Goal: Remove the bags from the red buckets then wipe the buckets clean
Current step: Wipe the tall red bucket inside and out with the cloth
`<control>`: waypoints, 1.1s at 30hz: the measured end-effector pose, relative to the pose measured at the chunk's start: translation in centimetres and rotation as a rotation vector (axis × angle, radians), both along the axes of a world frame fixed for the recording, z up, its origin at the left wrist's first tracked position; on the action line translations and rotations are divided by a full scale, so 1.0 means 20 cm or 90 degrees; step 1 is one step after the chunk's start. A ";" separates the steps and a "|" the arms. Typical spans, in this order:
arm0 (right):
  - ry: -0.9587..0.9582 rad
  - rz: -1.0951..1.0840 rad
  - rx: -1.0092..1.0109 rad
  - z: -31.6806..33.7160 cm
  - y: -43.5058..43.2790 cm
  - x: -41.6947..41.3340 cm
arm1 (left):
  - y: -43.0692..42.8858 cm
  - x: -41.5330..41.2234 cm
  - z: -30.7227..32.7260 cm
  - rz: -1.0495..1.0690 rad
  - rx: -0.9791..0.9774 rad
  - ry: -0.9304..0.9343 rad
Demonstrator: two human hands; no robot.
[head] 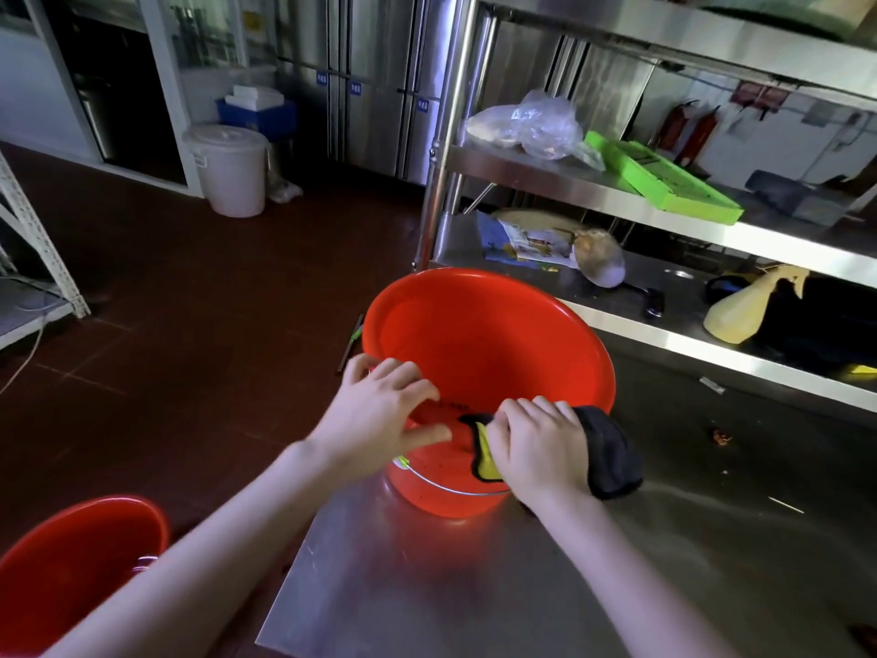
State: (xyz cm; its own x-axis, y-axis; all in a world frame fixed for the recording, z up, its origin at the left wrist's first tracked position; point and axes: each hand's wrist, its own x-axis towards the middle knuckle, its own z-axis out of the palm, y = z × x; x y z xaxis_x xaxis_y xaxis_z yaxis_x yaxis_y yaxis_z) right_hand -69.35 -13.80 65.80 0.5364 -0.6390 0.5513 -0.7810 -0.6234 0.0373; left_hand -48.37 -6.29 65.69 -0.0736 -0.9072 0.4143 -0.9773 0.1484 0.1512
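Observation:
A red bucket (pixel 484 339) stands on the steel table (pixel 474 577), empty inside, its metal handle hanging down the near side. My left hand (pixel 384 410) grips the near rim, fingers over the edge and thumb on the outer wall. My right hand (pixel 536 444) holds a dark cloth with a yellow face (pixel 612 453) pressed against the bucket's near outer wall just below the rim. A second red bucket (pixel 71 572) sits low at the bottom left, beside the table, partly behind my left arm.
Steel shelves (pixel 617 197) rise behind the table, carrying a clear plastic bag (pixel 531 123), a green tray (pixel 664 180), packets and a yellow spray bottle (pixel 740 311). A white lidded bin (pixel 230 168) stands on the dark red floor at the left. Crumbs lie on the table's right side.

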 end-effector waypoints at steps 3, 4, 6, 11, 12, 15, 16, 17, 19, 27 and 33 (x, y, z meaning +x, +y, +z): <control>0.037 0.049 0.037 0.03 -0.16 -0.17 | -0.02 0.19 -0.01 -0.005 0.069 0.012; 0.041 0.060 0.058 0.05 -0.23 -0.22 | -0.02 0.22 -0.02 -0.011 0.078 0.008; 0.041 0.052 0.109 0.08 -0.34 -0.30 | -0.03 0.19 -0.02 -0.029 0.073 -0.021; -0.010 -0.050 0.100 0.06 -0.27 -0.23 | -0.03 0.04 -0.06 0.013 -0.014 -0.003; -0.019 -0.071 0.072 0.03 -0.20 -0.17 | -0.02 0.01 -0.06 0.022 -0.024 0.003; -0.025 -0.096 0.054 -0.01 0.02 0.05 | 0.00 -0.12 -0.08 0.024 -0.051 0.005; -0.027 -0.088 0.045 -0.02 0.06 0.10 | 0.01 -0.15 -0.08 0.023 -0.059 0.017; -0.031 -0.075 0.035 -0.02 0.07 0.12 | 0.02 -0.17 -0.09 0.022 -0.066 0.022; -0.034 -0.040 0.023 -0.01 0.03 0.08 | 0.02 -0.12 -0.08 0.008 -0.061 0.013; 0.040 0.099 0.106 0.07 -0.37 -0.33 | -0.02 0.20 0.00 -0.037 0.083 -0.094; -0.090 -0.065 0.044 -0.01 -0.17 -0.18 | -0.04 -0.03 -0.06 0.003 -0.019 -0.045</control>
State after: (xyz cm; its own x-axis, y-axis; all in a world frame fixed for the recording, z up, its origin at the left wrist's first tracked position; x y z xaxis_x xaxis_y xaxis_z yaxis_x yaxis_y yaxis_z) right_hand -73.02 -17.13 65.60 0.3871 -0.7250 0.5697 -0.8349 -0.5378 -0.1170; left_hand -48.94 -7.10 64.58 -0.0989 -0.8950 0.4350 -0.9862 0.1466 0.0774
